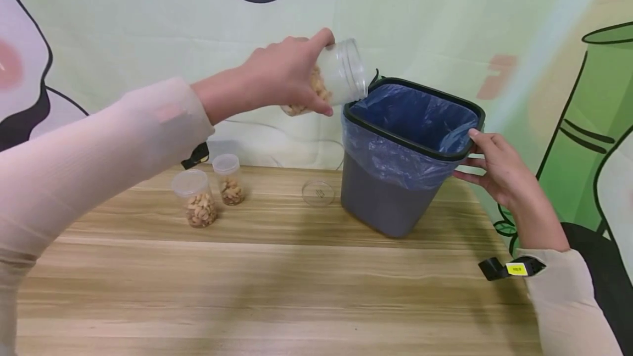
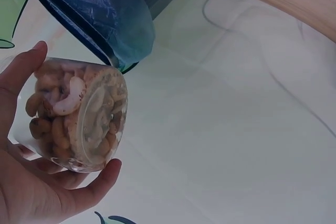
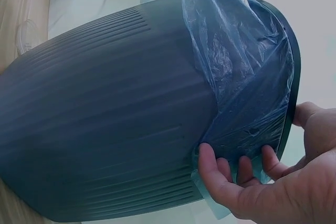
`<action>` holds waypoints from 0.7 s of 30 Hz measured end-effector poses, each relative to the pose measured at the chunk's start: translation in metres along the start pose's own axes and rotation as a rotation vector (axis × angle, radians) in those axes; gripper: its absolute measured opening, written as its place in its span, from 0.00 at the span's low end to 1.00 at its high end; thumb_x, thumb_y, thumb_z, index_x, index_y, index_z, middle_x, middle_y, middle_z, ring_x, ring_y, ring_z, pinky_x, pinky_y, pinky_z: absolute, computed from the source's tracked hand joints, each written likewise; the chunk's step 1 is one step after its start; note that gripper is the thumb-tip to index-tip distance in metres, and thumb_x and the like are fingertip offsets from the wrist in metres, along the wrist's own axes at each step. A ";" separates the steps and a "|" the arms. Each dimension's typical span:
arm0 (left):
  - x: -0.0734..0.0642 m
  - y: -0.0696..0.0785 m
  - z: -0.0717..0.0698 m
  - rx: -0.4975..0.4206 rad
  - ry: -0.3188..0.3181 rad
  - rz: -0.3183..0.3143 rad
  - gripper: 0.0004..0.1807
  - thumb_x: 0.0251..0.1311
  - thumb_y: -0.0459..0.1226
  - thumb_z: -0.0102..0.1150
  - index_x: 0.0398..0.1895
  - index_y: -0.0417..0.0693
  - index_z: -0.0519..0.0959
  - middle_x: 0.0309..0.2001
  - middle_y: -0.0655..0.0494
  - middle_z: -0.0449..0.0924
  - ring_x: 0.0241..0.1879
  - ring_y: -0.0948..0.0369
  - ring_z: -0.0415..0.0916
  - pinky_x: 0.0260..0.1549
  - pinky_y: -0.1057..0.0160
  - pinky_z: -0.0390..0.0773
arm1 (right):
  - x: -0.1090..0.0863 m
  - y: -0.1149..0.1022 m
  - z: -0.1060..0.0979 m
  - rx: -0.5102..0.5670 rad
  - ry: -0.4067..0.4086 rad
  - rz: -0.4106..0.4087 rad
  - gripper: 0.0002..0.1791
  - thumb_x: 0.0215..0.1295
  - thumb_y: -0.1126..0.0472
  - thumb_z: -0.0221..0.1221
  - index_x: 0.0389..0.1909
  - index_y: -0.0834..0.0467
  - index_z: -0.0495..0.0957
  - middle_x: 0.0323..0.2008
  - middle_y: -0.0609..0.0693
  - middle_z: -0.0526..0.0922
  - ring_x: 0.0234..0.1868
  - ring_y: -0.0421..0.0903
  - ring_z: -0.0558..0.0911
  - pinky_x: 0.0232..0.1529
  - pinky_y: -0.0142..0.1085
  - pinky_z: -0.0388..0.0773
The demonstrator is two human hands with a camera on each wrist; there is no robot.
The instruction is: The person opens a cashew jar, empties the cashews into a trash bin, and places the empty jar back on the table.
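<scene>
My left hand (image 1: 279,73) grips a clear plastic jar (image 1: 348,70) of cashews, thumb on one side and fingers on the other. The jar is tipped with its uncapped mouth toward the trash can (image 1: 381,196), at the edge of its rim. Cashews (image 2: 60,124) are heaped toward the jar's bottom in the left wrist view. My right hand (image 1: 501,166) holds the right side of the can's rim, thumb at the top edge and fingers against the outside (image 3: 273,177). A blue plastic bag (image 1: 410,111) lines the can and folds down over its rim.
Two lidded jars of nuts stand on the wooden table (image 1: 277,290) at the left, a larger jar (image 1: 201,210) and a smaller jar (image 1: 232,191). A clear round lid (image 1: 318,193) lies left of the can. A printed cloth (image 1: 173,15) hangs behind the table.
</scene>
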State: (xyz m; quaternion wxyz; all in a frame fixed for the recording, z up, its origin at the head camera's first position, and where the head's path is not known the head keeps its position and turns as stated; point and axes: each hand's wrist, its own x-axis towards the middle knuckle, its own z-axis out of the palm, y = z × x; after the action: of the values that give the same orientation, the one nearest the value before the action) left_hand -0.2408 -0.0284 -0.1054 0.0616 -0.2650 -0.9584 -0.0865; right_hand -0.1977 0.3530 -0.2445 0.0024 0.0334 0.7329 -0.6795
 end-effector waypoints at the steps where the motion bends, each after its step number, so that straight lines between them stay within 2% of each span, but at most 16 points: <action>1: 0.001 0.000 0.001 0.005 -0.001 0.001 0.57 0.46 0.60 0.77 0.75 0.58 0.53 0.56 0.50 0.75 0.46 0.50 0.76 0.41 0.44 0.77 | 0.000 0.000 0.000 0.010 -0.003 0.003 0.22 0.73 0.38 0.53 0.47 0.51 0.59 0.49 0.49 0.67 0.44 0.44 0.79 0.43 0.36 0.85; 10: 0.004 -0.001 0.010 0.083 0.000 0.006 0.57 0.46 0.57 0.79 0.76 0.59 0.53 0.58 0.48 0.74 0.49 0.50 0.75 0.41 0.43 0.79 | 0.002 0.000 0.002 0.036 -0.029 0.010 0.21 0.74 0.39 0.52 0.48 0.51 0.59 0.48 0.50 0.67 0.45 0.46 0.79 0.44 0.37 0.85; 16: 0.008 0.000 0.012 0.138 0.008 0.021 0.59 0.48 0.56 0.78 0.78 0.59 0.51 0.61 0.46 0.73 0.54 0.46 0.75 0.43 0.41 0.80 | 0.002 0.000 0.003 0.028 -0.021 0.008 0.21 0.74 0.39 0.52 0.47 0.51 0.59 0.48 0.51 0.66 0.45 0.46 0.78 0.44 0.36 0.85; 21: 0.013 0.002 0.014 0.198 0.021 0.045 0.56 0.49 0.55 0.78 0.77 0.58 0.54 0.60 0.45 0.73 0.56 0.44 0.72 0.46 0.40 0.79 | 0.002 0.001 0.004 -0.002 -0.009 -0.004 0.23 0.73 0.37 0.51 0.48 0.51 0.59 0.47 0.50 0.67 0.45 0.45 0.78 0.45 0.36 0.84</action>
State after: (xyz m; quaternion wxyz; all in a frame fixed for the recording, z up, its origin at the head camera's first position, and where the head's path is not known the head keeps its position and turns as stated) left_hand -0.2516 -0.0178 -0.1164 0.0993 -0.2781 -0.9554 0.0073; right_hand -0.1995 0.3491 -0.2460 0.0045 0.0292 0.7337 -0.6788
